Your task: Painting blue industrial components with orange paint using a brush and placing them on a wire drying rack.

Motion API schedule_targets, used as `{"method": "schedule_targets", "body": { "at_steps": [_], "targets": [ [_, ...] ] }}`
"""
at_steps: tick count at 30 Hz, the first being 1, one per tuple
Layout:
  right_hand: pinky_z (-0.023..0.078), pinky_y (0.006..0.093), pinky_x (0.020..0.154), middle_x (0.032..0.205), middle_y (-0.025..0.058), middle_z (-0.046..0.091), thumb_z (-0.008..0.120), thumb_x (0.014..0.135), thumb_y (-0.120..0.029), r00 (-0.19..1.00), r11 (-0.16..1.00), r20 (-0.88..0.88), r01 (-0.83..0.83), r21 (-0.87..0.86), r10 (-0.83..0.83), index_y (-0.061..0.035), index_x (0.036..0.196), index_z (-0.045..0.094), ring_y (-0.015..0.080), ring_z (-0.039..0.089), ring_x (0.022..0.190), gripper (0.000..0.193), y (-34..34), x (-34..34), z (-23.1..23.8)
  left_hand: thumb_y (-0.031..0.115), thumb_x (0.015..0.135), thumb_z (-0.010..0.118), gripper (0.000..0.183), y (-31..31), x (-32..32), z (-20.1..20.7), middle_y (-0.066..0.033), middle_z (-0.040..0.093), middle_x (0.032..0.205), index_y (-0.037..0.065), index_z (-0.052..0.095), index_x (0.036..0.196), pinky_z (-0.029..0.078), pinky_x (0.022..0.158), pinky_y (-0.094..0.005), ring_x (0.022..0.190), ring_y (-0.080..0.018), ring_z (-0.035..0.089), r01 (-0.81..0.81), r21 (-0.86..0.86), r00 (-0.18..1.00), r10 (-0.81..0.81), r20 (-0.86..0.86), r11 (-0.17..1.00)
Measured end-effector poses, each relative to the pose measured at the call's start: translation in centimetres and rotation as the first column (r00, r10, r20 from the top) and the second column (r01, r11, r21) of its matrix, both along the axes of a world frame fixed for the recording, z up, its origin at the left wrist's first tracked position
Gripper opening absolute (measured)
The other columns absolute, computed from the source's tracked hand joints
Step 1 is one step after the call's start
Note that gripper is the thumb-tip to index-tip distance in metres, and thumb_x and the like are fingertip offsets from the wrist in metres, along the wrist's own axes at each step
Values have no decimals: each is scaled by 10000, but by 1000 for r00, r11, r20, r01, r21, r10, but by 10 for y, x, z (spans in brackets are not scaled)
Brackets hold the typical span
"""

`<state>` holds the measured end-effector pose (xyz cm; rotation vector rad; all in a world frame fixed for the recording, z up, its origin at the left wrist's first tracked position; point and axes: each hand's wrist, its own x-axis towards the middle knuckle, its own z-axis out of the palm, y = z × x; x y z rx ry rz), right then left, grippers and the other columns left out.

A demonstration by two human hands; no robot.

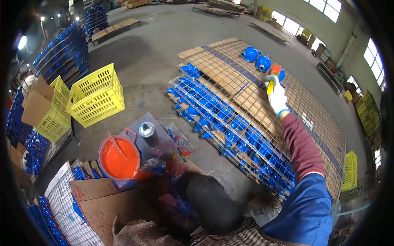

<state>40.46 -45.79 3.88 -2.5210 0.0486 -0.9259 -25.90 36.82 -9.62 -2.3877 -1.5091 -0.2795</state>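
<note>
My right hand, in a white glove with a blue cuff, reaches far out over the stack. Its fingers are closed round a paintbrush with a yellow handle and orange-red bristles. Right by the bristles are rounded blue castings with open necks, standing in a row: one at the far end, a middle one, and a third partly behind the brush. Whether the bristles touch the third cannot be made out. They stand on a wire mesh panel laid over brown board. My left hand is not visible.
Layers of blue castings fill the stack below. Near left, a tub of orange-red paint holds a stick, beside a metal can. Yellow crates stand beyond, with stacked blue castings farther left. Cardboard lies close to me.
</note>
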Motion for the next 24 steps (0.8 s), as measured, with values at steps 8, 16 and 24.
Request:
{"method": "schedule_targets", "body": {
  "at_steps": [8, 16, 24],
  "targets": [
    [472, 499, 866, 1260, 165, 560, 481, 902, -197, 869, 924, -400, 147, -354, -292, -241, 1278, 454, 398, 608, 1045, 379, -126, 73, -23, 44, 827, 673, 572, -50, -97, -30, -208, 486, 1380, -11, 464, 1357, 434, 1008, -452, 1191, -351, 506, 520, -430, 442, 198, 875, 738],
    [490, 422, 817, 1096, 122, 617, 466, 917, -144, 999, 985, 25, 44, -170, -40, -143, 1121, 579, 335, 631, 964, 233, -76, 10, -11, 112, 911, 567, 506, -60, -28, -48, -179, 422, 1429, 21, 425, 1388, 415, 1012, -498, 1197, -353, 499, 443, -445, 621, 91, 778, 778],
    [481, 266, 794, 1034, 84, 616, 641, 890, -6, 850, 791, 433, -475, 386, 299, -75, 1009, 504, 141, 577, 860, 195, 80, -139, 48, 144, 811, 617, 506, -331, 294, 117, -149, 565, 1277, -35, 536, 1277, 404, 1020, -375, 1141, -250, 543, 844, -520, 536, -159, 829, 129]
  ]
}}
